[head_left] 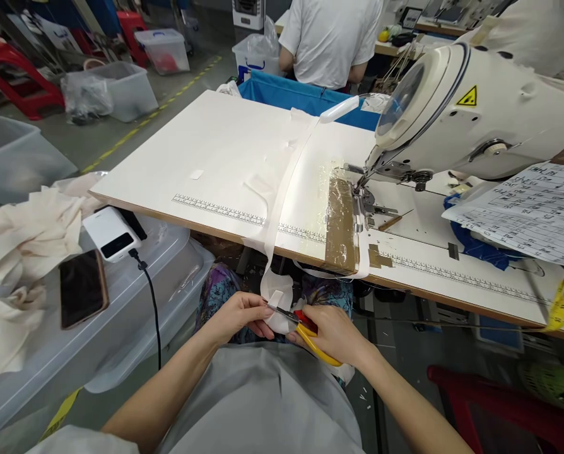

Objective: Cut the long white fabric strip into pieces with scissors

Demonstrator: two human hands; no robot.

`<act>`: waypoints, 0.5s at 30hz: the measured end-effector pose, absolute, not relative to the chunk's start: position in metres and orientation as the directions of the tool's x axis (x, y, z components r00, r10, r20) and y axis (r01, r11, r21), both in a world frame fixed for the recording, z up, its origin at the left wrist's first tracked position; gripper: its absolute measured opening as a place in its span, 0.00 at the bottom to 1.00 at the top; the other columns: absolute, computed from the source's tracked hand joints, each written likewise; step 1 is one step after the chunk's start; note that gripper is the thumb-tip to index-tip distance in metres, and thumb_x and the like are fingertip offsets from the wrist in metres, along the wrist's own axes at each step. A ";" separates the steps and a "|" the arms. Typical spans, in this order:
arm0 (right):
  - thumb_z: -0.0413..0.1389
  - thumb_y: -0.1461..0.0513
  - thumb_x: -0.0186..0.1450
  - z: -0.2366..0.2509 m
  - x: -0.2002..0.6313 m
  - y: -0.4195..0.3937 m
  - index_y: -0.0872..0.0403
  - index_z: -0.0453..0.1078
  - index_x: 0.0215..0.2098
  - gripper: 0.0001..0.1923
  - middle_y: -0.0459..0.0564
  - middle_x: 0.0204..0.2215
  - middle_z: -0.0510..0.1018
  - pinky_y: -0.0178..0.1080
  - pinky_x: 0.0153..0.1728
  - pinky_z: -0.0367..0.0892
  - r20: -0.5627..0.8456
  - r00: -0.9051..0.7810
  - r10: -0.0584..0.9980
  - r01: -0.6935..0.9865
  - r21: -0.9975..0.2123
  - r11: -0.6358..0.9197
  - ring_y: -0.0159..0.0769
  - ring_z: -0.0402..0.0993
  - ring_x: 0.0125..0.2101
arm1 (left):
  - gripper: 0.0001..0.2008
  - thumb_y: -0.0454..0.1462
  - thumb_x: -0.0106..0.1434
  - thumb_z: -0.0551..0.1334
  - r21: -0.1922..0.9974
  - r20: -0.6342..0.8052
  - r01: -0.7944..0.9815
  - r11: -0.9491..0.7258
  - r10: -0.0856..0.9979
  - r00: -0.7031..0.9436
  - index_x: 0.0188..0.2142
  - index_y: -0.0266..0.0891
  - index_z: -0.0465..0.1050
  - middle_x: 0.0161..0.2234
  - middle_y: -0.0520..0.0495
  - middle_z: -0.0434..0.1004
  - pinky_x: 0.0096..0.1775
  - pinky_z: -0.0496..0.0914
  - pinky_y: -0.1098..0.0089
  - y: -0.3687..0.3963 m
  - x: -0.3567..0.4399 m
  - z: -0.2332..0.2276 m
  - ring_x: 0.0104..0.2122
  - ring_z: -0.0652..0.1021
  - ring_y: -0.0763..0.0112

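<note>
In the head view my right hand (332, 329) grips a pair of scissors (318, 345) with yellow and red handles, its dark blades pointing left. The blades lie at a strip of pale white fabric (278, 285) over my lap. My left hand (248, 315) pinches that fabric between thumb and fingers, close to the blade tips. From there the strip runs up over the table's front edge and across the white tabletop (216, 145). Exactly how far the blades are apart is hard to see.
A sewing machine (481, 107) stands at the right, with written sheets (523, 214) beside it. A yellow tape measure (561, 306) hangs at the right edge. Left, a plastic bin (168, 252) bears a phone (82, 289), a white power bank (112, 233) and cream fabric (21, 252). Another person (332, 41) sits beyond.
</note>
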State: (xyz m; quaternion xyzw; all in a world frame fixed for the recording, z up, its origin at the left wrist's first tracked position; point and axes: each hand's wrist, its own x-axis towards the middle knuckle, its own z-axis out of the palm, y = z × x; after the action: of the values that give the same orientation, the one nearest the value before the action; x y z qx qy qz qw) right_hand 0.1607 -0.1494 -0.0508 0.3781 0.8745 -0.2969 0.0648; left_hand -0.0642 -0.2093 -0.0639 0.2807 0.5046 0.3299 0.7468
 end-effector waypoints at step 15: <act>0.52 0.56 0.64 -0.070 0.166 -0.186 0.53 0.58 0.26 0.13 0.43 0.22 0.65 0.31 0.24 0.59 0.016 -0.523 0.852 0.379 -0.891 0.249 0.30 0.61 0.22 | 0.13 0.45 0.67 0.53 0.835 -0.164 0.547 -0.058 0.923 0.349 0.39 0.37 0.66 0.29 0.46 0.76 0.31 0.71 0.68 -0.136 -0.044 0.000 0.29 0.77 0.66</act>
State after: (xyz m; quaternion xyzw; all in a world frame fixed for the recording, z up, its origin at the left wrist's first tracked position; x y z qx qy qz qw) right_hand 0.1658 -0.1860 -0.0703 0.4124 0.7460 -0.4531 -0.2611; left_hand -0.0435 -0.1355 -0.0002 0.6952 0.5287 0.2145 0.4374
